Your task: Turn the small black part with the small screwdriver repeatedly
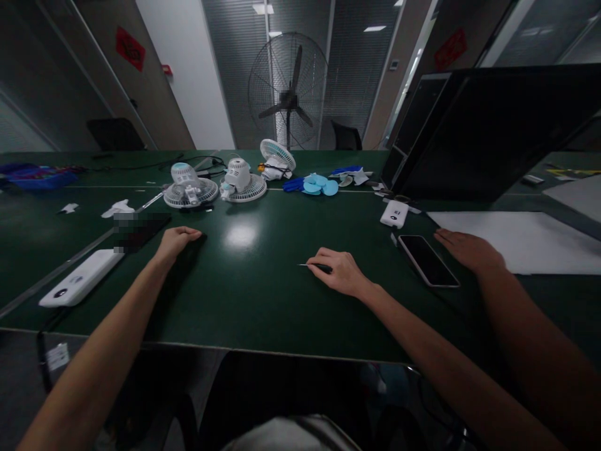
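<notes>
My right hand (340,270) rests low over the green table, its fingers closed around a small screwdriver (323,268). The tool's thin metal shaft points left and its dark handle shows beneath the fingers. Further left, my left hand (178,241) lies on the table with the fingers pressed together; whatever they may hold is hidden. Beyond it stand small white fans: one face down (190,188), a second face down (241,181) beside it, and a third tilted (277,160) behind. Light-blue fan blades (320,185) lie to their right.
Another person's hand (472,250) rests at the right, beside a phone (428,260) and white sheet (521,235). A large black monitor (498,131) stands behind. White devices lie left (82,277) and right (394,214). A blue basket (40,178) sits far left.
</notes>
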The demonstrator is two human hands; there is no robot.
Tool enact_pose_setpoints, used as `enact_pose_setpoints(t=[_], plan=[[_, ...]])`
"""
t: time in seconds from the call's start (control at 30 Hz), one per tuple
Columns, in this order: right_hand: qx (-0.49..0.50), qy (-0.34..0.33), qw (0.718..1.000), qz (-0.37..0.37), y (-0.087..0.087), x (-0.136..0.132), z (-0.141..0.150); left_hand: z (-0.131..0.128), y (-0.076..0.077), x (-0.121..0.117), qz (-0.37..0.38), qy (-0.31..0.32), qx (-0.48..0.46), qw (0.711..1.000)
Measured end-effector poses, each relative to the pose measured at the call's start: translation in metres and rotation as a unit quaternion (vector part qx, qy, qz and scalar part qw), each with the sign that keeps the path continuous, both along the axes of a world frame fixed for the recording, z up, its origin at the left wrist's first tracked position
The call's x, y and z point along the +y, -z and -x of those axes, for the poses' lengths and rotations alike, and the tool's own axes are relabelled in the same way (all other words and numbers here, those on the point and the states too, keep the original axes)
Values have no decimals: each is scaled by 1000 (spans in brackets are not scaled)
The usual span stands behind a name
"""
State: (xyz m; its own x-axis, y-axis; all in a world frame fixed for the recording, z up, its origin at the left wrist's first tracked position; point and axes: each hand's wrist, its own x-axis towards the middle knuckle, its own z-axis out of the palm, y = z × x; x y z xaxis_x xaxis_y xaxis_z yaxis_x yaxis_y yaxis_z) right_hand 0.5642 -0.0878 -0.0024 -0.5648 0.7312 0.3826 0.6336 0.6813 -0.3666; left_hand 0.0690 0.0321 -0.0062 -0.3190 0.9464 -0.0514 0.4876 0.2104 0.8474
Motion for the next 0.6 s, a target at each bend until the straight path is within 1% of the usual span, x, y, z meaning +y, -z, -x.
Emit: enact_pose_setpoints(t=[0.13, 0.2, 0.23, 0.27, 0.33, 0.4, 0.47, 0.53, 0.6], plan=[[0, 1, 1000, -7, 1, 1, 0, -8, 1, -7, -22, 1, 9, 1000], [0, -2, 1000, -4, 1, 1, 0, -20, 1, -12, -29, 35, 13, 999], [-1, -4, 1000, -2, 2, 1, 0, -30, 1, -15, -33, 64, 14, 997], [-2, -6, 1000, -1, 2, 2, 0, -43, 1, -20, -36, 101, 15, 994], [-3, -6, 1000, -2, 2, 2, 0, -78, 0, -32, -43, 189, 20, 981], [-2, -7, 1000, -3, 3, 2, 0, -120, -1, -50, -53, 289, 32, 955], [1, -5, 1000, -5, 3, 2, 1, -161, -2, -70, -79, 370, 52, 924], [6, -1, 1000, -7, 4, 2, 2, -193, -3, -90, -113, 420, 73, 898], [8, -3, 1000, -6, 4, 2, 2, -211, -4, -104, -139, 449, 83, 879]])
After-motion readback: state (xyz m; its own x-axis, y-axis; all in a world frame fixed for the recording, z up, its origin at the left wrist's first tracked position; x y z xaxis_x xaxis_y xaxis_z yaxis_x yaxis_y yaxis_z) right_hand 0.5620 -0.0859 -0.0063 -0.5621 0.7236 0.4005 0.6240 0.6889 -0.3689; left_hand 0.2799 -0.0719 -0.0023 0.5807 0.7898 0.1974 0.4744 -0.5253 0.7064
